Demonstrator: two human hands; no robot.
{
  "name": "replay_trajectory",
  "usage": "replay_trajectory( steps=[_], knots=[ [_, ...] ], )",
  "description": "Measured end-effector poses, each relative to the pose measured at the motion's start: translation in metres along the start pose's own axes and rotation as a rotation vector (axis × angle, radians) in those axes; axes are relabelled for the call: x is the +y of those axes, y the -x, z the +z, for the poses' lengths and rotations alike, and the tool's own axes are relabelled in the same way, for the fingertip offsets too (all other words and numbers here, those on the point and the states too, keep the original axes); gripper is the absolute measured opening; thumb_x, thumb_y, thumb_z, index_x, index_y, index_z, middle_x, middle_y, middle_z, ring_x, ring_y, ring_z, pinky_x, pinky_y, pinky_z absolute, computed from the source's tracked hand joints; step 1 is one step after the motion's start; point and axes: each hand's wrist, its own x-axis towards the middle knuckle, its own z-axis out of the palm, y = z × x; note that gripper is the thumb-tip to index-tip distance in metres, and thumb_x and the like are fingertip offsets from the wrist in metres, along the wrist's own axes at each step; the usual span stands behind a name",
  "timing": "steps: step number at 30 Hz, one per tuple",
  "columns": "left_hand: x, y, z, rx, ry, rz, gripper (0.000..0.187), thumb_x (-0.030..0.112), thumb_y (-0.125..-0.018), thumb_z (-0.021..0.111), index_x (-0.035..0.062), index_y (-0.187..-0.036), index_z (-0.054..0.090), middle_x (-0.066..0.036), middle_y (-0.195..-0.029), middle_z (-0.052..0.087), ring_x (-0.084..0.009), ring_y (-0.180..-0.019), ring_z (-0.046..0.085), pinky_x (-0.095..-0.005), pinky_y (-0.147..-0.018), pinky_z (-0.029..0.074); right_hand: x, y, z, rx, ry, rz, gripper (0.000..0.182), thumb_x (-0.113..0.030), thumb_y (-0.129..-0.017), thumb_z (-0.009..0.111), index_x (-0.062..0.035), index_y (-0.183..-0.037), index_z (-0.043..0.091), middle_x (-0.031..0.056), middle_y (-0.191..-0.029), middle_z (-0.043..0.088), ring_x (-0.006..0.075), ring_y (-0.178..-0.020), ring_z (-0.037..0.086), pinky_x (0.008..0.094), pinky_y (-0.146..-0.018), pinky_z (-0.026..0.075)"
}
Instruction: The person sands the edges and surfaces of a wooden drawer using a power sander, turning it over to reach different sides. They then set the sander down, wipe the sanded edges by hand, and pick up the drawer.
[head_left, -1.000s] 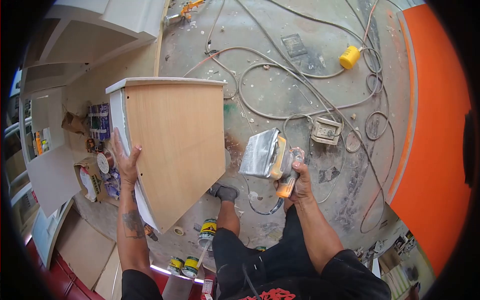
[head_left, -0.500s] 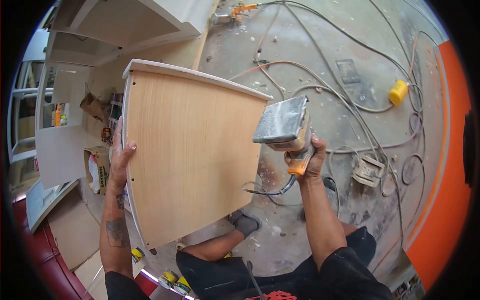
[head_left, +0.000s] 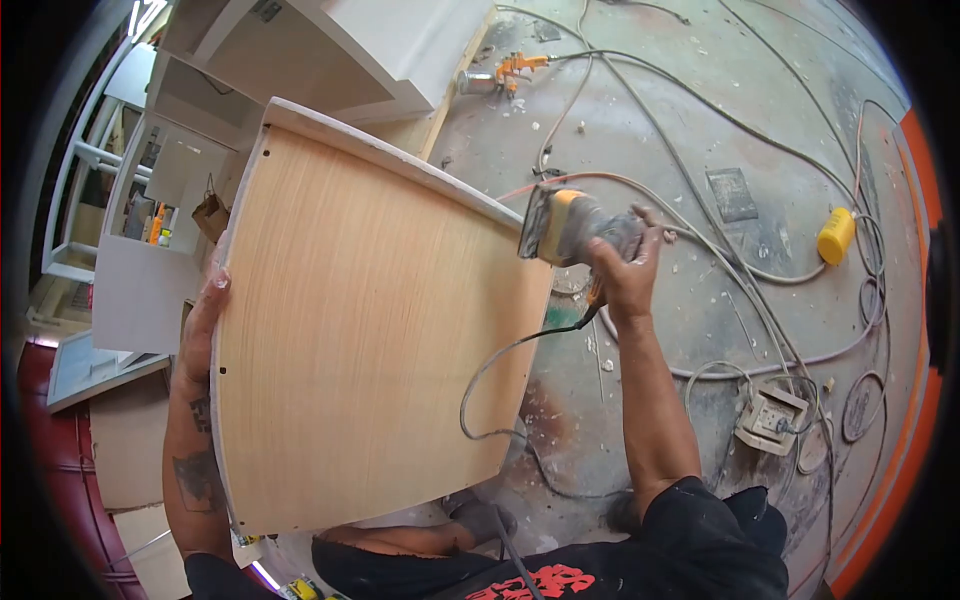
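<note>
A wooden panel piece (head_left: 370, 330) with pale edges stands tilted in front of me, small dark holes along its left side. Against its left edge rests my left hand (head_left: 203, 315), thumb on the edge, the other fingers mostly hidden behind it. My right hand (head_left: 630, 265) is wrapped round a dusty grey and orange power sander (head_left: 580, 228). The sander's dark pad faces left, close to the panel's upper right corner; whether they touch is hard to tell. Its black cord (head_left: 500, 350) loops down in front of the panel.
Hoses and cables cross the concrete floor (head_left: 660, 130). A spray gun (head_left: 520, 68) lies at the top, a yellow cylinder (head_left: 836, 236) and a power outlet box (head_left: 770, 420) at the right. White cabinets (head_left: 385, 40) stand upper left, an orange surface (head_left: 905, 400) far right.
The sander has turned from its pad facing up toward me to facing left, and rises slightly with my right hand. The panel has shifted, and my left hand sits further left in view.
</note>
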Motion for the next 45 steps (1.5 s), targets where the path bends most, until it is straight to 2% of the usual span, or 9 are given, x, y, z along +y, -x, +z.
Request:
replay_trajectory(
  steps=[12,24,26,28,29,33,35,41,45],
  knots=[
    [0.013,0.003,0.016,0.020,-0.040,0.059,0.102,0.044,-0.087,0.067,0.0015,-0.165,0.017,-0.022,-0.161,0.035,-0.0305,-0.145,0.040,-0.0413,-0.120,0.032,0.008,-0.040,0.047,-0.294,0.351,-0.302,0.069,-0.019,-0.070,0.082,-0.0065,-0.131,0.054,0.0119,-0.123,0.060,0.0263,-0.111,0.063,0.0384,-0.100,0.051],
    [0.017,-0.001,0.009,0.003,-0.143,0.000,0.103,0.047,-0.087,0.064,-0.0019,-0.165,0.018,-0.022,-0.158,0.039,-0.0285,-0.142,0.045,-0.0370,-0.117,0.035,-0.186,-0.061,0.224,-0.595,0.424,-0.595,0.073,-0.035,-0.069,0.079,0.0025,-0.127,0.057,0.0246,-0.118,0.066,0.0393,-0.113,0.064,0.0430,-0.098,0.053],
    [0.017,0.000,0.009,-0.003,-0.133,-0.046,0.104,0.049,-0.086,0.064,-0.0017,-0.165,0.019,-0.023,-0.157,0.040,-0.0290,-0.141,0.045,-0.0371,-0.117,0.036,-0.191,-0.065,0.228,-0.699,0.523,-0.459,0.080,-0.036,-0.082,0.076,-0.0085,-0.148,0.041,0.0319,-0.132,0.053,0.0366,-0.111,0.065,0.0430,-0.089,0.060],
    [0.019,0.001,0.011,0.007,-0.137,-0.061,0.105,0.050,-0.085,0.065,-0.0015,-0.164,0.020,-0.024,-0.156,0.041,-0.0297,-0.141,0.045,-0.0375,-0.117,0.036,-0.169,-0.070,0.226,-0.554,0.509,-0.689,0.076,-0.039,-0.068,0.082,0.0002,-0.127,0.057,0.0208,-0.106,0.070,0.0343,-0.093,0.070,0.0442,-0.086,0.057],
    [0.021,0.002,0.014,0.019,-0.149,-0.057,0.106,0.051,-0.084,0.065,-0.0013,-0.164,0.020,-0.024,-0.156,0.041,-0.0302,-0.141,0.045,-0.0380,-0.117,0.036,-0.166,-0.067,0.210,-0.601,0.514,-0.601,0.073,-0.038,-0.070,0.082,0.0010,-0.127,0.057,0.0235,-0.117,0.067,0.0391,-0.113,0.065,0.0433,-0.099,0.053],
    [0.017,0.001,0.006,0.075,-0.230,-0.045,0.105,0.052,-0.084,0.064,-0.0012,-0.164,0.021,-0.026,-0.155,0.040,-0.0310,-0.141,0.045,-0.0390,-0.117,0.036,-0.089,-0.070,0.140,-0.532,0.503,-0.508,0.072,-0.028,-0.071,0.084,-0.0025,-0.130,0.053,0.0151,-0.110,0.065,0.0234,-0.104,0.064,0.0375,-0.094,0.052],
    [0.018,0.002,0.008,0.065,-0.224,-0.061,0.106,0.052,-0.083,0.065,-0.0009,-0.164,0.021,-0.026,-0.157,0.039,-0.0314,-0.141,0.044,-0.0397,-0.117,0.036,-0.059,-0.059,0.103,-0.461,0.491,-0.404,0.070,-0.027,-0.071,0.084,-0.0046,-0.130,0.055,0.0185,-0.119,0.064,0.0324,-0.110,0.065,0.0413,-0.096,0.053],
    [0.012,-0.003,0.007,0.053,-0.226,0.059,0.103,0.049,-0.085,0.065,0.0008,-0.165,0.022,-0.024,-0.160,0.036,-0.0295,-0.141,0.043,-0.0396,-0.116,0.035,0.004,-0.053,0.045,-0.416,0.471,-0.437,0.068,-0.023,-0.071,0.086,-0.0056,-0.128,0.055,0.0157,-0.120,0.062,0.0295,-0.112,0.063,0.0413,-0.097,0.052],
    [0.023,0.004,0.018,0.021,-0.214,0.108,0.099,0.045,-0.088,0.064,-0.0005,-0.165,0.021,-0.022,-0.158,0.039,-0.0277,-0.139,0.045,-0.0370,-0.116,0.035,-0.053,-0.050,0.092,-0.514,0.559,-0.666,0.067,-0.021,-0.071,0.084,-0.0055,-0.129,0.055,0.0165,-0.120,0.059,0.0356,-0.112,0.062,0.0440,-0.096,0.052]
  ],
)
